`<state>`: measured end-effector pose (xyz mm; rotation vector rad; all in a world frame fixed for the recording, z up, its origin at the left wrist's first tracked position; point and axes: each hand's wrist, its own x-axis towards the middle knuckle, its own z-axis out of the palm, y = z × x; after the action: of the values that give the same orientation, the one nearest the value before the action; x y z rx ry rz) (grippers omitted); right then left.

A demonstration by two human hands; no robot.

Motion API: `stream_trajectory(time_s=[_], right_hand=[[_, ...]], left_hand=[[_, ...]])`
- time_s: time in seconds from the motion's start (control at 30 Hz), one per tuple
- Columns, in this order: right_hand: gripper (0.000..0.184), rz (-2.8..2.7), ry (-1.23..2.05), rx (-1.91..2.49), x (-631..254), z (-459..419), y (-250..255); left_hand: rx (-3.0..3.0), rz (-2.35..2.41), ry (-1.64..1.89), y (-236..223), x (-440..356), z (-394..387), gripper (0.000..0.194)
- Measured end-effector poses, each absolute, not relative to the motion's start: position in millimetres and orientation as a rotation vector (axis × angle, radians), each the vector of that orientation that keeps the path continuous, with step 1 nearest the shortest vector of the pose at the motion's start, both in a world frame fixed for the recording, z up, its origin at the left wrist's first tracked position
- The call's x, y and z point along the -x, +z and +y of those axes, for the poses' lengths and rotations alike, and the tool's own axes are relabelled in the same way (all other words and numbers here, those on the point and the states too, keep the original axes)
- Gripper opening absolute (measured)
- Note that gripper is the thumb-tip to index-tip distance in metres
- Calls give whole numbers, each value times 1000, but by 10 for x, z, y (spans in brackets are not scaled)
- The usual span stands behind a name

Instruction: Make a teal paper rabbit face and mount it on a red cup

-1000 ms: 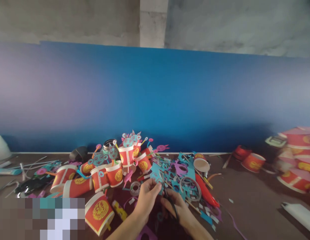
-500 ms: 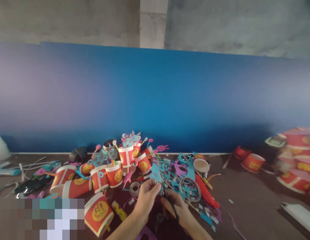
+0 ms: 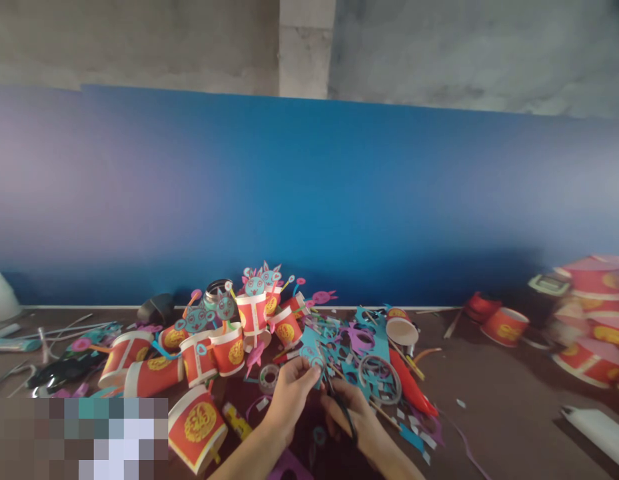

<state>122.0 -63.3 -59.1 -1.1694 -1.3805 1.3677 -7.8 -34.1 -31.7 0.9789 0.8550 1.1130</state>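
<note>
Between the fingers of my left hand (image 3: 294, 393) is a piece of blue paper (image 3: 310, 348) with a face drawn on it. My right hand (image 3: 354, 413) is closed round black-handled scissors (image 3: 345, 408); their blades lie at the paper's right edge, close to my left fingertips. How far the blades are apart I cannot make out. Just beyond my hands spread blue paper scraps (image 3: 346, 353) and purple cut-outs (image 3: 360, 338). A tape roll (image 3: 269, 378) lies left of my left hand.
Red paper cups (image 3: 198, 427) with gold prints, several bearing blue paper faces (image 3: 254, 285), crowd the left. A clear tape roll (image 3: 380, 379) and a red pointed object (image 3: 413, 383) lie right of my hands. Stacked cups (image 3: 592, 327) stand far right. A blue panel (image 3: 309, 200) rises behind.
The blue paper and scissors have shifted only very slightly in my hands. Everything on the table stays where it was.
</note>
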Motion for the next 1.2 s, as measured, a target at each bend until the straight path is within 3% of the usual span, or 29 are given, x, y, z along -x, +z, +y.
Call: stream_trajectory(time_s=[1.2], right_hand=[[44, -1401, 1354, 1224, -1237, -636, -555]], left_hand=[[-1081, 1007, 1063, -350, 132, -258, 31]])
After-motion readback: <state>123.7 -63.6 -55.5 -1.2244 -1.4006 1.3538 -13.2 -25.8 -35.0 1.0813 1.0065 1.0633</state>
